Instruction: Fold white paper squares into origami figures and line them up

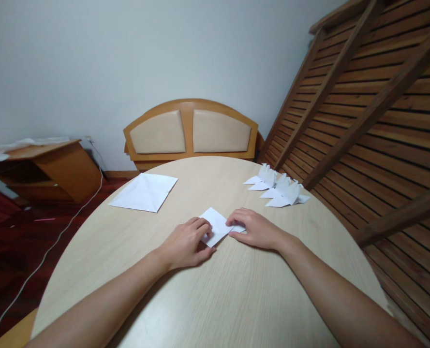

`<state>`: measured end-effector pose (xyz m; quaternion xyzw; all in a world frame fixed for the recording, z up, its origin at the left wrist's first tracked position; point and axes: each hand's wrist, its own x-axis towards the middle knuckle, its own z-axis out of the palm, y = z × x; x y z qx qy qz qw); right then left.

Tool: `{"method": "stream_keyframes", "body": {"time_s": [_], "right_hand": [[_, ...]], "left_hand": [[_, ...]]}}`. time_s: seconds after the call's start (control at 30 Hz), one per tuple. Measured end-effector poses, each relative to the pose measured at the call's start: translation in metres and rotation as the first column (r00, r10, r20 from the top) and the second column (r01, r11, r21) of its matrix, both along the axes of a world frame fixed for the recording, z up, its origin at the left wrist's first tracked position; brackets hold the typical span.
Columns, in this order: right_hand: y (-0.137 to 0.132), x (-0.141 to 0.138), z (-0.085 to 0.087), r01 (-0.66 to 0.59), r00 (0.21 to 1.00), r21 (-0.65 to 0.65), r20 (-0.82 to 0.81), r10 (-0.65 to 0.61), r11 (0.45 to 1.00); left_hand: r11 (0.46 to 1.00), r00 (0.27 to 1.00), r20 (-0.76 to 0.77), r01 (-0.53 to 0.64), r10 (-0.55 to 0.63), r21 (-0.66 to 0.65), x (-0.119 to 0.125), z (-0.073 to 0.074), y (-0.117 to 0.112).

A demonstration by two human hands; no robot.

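Note:
A small folded white paper [217, 225] lies flat on the round pale wooden table [207, 290]. My left hand [186, 243] rests on its left edge with curled fingers pressing the paper down. On the right corner of the paper sits my right hand [257, 229], fingertips pinched down on the fold. Both forearms lie on the tabletop.
A creased white sheet [144, 191] lies at the table's far left. Several finished folded paper figures [280, 190] stand at the far right. A padded headboard [190, 129] leans behind the table, slatted wooden frames [374, 121] at right, a low cabinet [55, 169] and cable at left.

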<state>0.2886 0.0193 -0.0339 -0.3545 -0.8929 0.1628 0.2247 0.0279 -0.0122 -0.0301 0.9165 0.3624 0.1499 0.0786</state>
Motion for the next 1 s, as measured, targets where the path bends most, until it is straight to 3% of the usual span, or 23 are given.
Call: {"method": "stream_keyframes", "body": {"time_s": [0.43,0.77,1.0], "right_hand": [[0.003,-0.001,-0.006,-0.024,0.999,0.059,0.023,0.023,0.998],[0.004,-0.011,-0.005,0.006,1.000,0.058,0.000,-0.006,0.998],[0.005,-0.005,-0.004,-0.025,0.998,0.086,0.056,0.020,0.996]], "left_hand": [[0.998,0.998,0.067,0.026,-0.023,-0.050,-0.010,0.001,0.007],[0.977,0.970,0.194,-0.112,0.147,-0.179,-0.015,-0.006,0.016],[0.985,0.981,0.193,0.024,0.009,-0.170,-0.034,-0.004,0.025]]}}
